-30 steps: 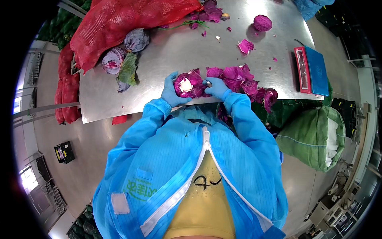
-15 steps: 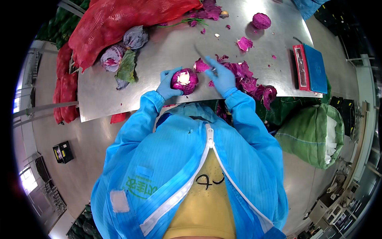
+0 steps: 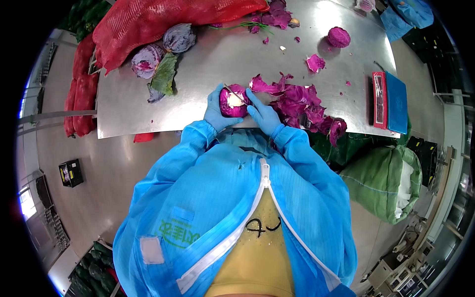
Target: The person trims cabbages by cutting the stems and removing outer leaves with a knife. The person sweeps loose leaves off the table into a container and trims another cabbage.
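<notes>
A trimmed purple cabbage (image 3: 230, 108) sits near the front edge of the metal table, its pale cut stem end facing up. Around its left side curl the gloved fingers of my left hand (image 3: 215, 110), gripping it. My right hand (image 3: 263, 114), also in a blue glove, is closed at the cabbage's right side. From it a thin knife (image 3: 233, 93) reaches across the stem end; its handle is hidden in the glove. Just right of my right hand lies a heap of peeled purple cabbage leaves (image 3: 297, 101).
Two untrimmed cabbages (image 3: 147, 60) with a green outer leaf (image 3: 164, 74) lie at left, beside a red mesh sack (image 3: 148, 24). Another peeled cabbage (image 3: 339, 37) rests at the far right. A blue-and-red box-like item (image 3: 391, 101) stands near the right edge. Below it is a green sack (image 3: 378, 183).
My right hand has moved left and down with the knife, from beside the leaf heap to the cabbage. The blade now lies over the stem end. The view has shifted slightly.
</notes>
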{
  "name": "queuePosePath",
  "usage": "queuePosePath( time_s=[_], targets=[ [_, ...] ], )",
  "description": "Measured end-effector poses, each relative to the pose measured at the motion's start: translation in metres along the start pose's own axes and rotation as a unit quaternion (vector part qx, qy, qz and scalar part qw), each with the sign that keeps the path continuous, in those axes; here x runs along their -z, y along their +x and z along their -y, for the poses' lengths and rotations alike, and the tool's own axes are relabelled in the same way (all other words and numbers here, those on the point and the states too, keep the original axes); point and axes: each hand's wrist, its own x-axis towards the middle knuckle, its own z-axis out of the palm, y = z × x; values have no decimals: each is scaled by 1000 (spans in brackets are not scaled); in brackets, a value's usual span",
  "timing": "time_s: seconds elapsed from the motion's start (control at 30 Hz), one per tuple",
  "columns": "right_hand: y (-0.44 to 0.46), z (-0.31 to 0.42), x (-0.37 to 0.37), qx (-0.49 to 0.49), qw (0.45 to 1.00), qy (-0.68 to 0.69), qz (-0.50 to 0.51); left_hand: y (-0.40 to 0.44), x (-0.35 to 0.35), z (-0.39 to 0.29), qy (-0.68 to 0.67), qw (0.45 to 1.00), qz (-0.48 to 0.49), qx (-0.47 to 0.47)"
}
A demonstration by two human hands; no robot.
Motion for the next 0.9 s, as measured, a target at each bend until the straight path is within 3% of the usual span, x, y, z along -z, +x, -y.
queuePosePath(
  time_s=[0.37, 0.43, 0.7, 0.83, 0.9],
  targets=[
    [1, -1, -5, -24, 999, 28, 4, 7, 6, -5, 40, 998, 41, 3],
    [1, 0, -6, -5, 999, 46, -21, 8, 4, -4, -25, 999, 44, -11],
    [7, 11, 1, -104, 995, -8, 2, 12, 4, -17, 68, 996, 53, 5],
    [10, 3, -2, -41, 998, 21, -50, 12, 3, -23, 101, 994, 48, -2],
    [11, 15, 7, -138, 988, -65, 21, 12, 2, -23, 99, 994, 49, 5]
  ],
)
